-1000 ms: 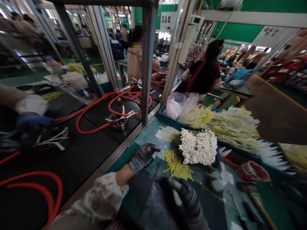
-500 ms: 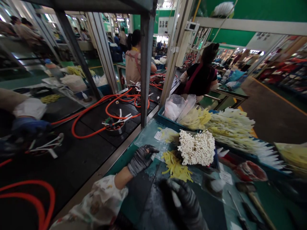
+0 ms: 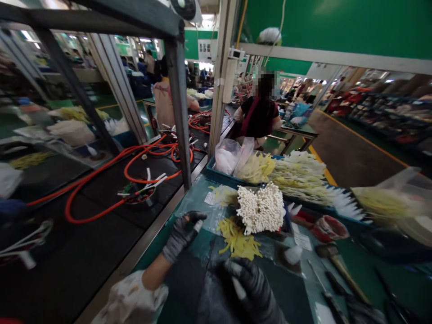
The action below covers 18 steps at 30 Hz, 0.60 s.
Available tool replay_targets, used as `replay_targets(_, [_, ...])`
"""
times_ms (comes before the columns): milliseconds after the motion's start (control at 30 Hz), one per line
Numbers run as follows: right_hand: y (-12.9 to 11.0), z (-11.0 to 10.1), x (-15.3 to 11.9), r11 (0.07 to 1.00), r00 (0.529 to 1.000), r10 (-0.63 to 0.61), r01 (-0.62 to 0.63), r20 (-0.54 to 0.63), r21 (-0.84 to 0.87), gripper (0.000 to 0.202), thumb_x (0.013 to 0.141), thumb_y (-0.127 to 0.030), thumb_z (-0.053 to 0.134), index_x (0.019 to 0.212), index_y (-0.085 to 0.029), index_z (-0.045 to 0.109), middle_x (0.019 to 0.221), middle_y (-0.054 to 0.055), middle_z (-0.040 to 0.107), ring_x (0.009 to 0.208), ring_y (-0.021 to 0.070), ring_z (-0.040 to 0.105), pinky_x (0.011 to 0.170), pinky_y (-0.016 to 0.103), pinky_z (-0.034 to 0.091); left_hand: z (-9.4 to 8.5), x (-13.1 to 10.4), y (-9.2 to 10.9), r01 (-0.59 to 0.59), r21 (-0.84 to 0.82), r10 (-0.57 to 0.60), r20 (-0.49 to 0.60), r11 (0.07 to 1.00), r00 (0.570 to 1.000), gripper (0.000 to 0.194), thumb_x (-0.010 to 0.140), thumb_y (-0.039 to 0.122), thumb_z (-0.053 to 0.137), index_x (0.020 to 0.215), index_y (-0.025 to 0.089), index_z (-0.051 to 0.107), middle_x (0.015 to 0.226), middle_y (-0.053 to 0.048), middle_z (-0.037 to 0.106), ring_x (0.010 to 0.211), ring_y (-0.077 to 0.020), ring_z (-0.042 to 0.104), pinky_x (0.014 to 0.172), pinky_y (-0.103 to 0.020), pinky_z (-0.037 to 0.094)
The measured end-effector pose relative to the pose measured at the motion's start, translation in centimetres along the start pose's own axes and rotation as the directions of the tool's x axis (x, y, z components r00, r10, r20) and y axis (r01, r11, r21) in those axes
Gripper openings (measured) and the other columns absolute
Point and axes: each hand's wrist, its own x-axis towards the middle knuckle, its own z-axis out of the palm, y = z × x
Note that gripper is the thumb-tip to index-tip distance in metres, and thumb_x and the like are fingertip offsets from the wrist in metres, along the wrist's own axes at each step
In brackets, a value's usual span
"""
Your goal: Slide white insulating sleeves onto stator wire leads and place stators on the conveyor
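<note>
My left hand (image 3: 184,236), in a dark glove with a pale fingertip, hovers over the left side of the green bench. Its thumb and forefinger are apart, with nothing seen between them. My right hand (image 3: 251,288), in a striped dark glove, is low over a dark mat (image 3: 212,288). Its fingers curl loosely, a pale fingertip shows, and I see nothing held. Just beyond it lies a loose heap of yellow sleeve strips (image 3: 239,240). Behind that heap stands a dense bundle of thin white sticks or tubes (image 3: 261,209), ends facing me.
A blue tray (image 3: 216,173) holds pale and yellow sleeves along the back. A mallet (image 3: 340,265) and several slim tools lie at right. On the conveyor (image 3: 111,243) left are round wound parts (image 3: 140,193) with orange cables (image 3: 81,189). A metal post (image 3: 178,112) rises at its edge.
My view has turned right, so the bench and conveyor shift left in it. Both my hands keep nearly the same pose. The co-worker's blue-gloved hand at far left now shows only partly.
</note>
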Motion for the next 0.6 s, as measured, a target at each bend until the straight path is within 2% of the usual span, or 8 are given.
replay_targets(133, [-0.6, 0.0, 0.8, 1.000, 1.000, 0.012, -0.012, -0.019, -0.002, 0.035, 0.119, -0.025, 0.047, 0.133, -0.028, 0.078, 0.107, 0.005, 0.088, 0.093, 0.0161, 0.088, 0.086, 0.021, 0.071, -0.6, 0.8, 0.6, 0.081, -0.046, -0.081, 0.003, 0.996, 0.997, 0.044, 0.094, 0.063, 0.073, 0.100, 0.022, 0.088, 0.100, -0.012, 0.089, 0.096, -0.0313, 0.085, 0.091, -0.044, 0.072])
replay_targets(200, [-0.7, 0.0, 1.0, 1.000, 1.000, 0.006, -0.006, -0.028, -0.017, 0.035, 0.120, -0.026, 0.046, 0.132, -0.028, 0.079, 0.107, 0.005, 0.088, 0.093, 0.0158, 0.088, 0.086, 0.020, 0.071, -0.9, 0.8, 1.1, 0.113, -0.049, -0.113, 0.005, 0.992, 0.994, 0.051, 0.097, 0.068, 0.076, 0.110, 0.019, 0.086, 0.106, -0.012, 0.087, 0.102, -0.0310, 0.083, 0.093, -0.045, 0.071])
replay_targets(300, [-0.7, 0.1, 0.9, 0.999, 0.999, -0.013, 0.011, -0.050, -0.031, 0.035, 0.121, -0.027, 0.045, 0.129, -0.028, 0.080, 0.106, 0.004, 0.089, 0.092, 0.0153, 0.088, 0.085, 0.020, 0.071, -1.6, -0.1, 2.0, 0.158, -0.030, -0.157, 0.005, 0.987, 0.988, 0.053, 0.106, 0.062, 0.075, 0.130, 0.016, 0.078, 0.123, -0.012, 0.082, 0.112, -0.0282, 0.080, 0.100, -0.048, 0.069])
replay_targets(400, [-0.4, 0.5, 0.2, 0.999, 0.996, -0.018, 0.014, -0.082, -0.052, 0.034, 0.120, -0.028, 0.048, 0.129, -0.029, 0.080, 0.107, 0.003, 0.089, 0.093, 0.0151, 0.088, 0.086, 0.020, 0.071, -2.6, -1.9, 2.7, 0.208, 0.005, -0.208, 0.022, 0.978, 0.978, 0.043, 0.111, 0.057, 0.072, 0.135, 0.022, 0.075, 0.133, -0.012, 0.078, 0.117, -0.0261, 0.077, 0.101, -0.046, 0.068])
replay_targets(500, [-0.1, 1.0, -0.6, 1.000, 0.996, 0.013, -0.015, -0.088, -0.020, 0.032, 0.117, -0.026, 0.053, 0.130, -0.030, 0.082, 0.111, 0.004, 0.089, 0.096, 0.0161, 0.089, 0.087, 0.021, 0.071, -3.4, -3.0, 3.0, 0.254, 0.052, -0.257, 0.050, 0.966, 0.965, 0.042, 0.107, 0.061, 0.074, 0.128, 0.025, 0.079, 0.117, -0.010, 0.083, 0.106, -0.0260, 0.080, 0.092, -0.045, 0.070])
replay_targets(600, [0.1, 1.5, -1.2, 0.999, 0.996, 0.038, -0.038, -0.084, 0.002, 0.033, 0.114, -0.024, 0.055, 0.132, -0.031, 0.082, 0.113, 0.005, 0.089, 0.098, 0.0182, 0.089, 0.087, 0.024, 0.072, -3.7, -3.3, 2.7, 0.289, 0.104, -0.297, 0.074, 0.952, 0.952, 0.028, 0.092, 0.057, 0.087, 0.112, 0.038, 0.083, 0.089, -0.005, 0.082, 0.085, -0.0308, 0.083, 0.072, -0.047, 0.070])
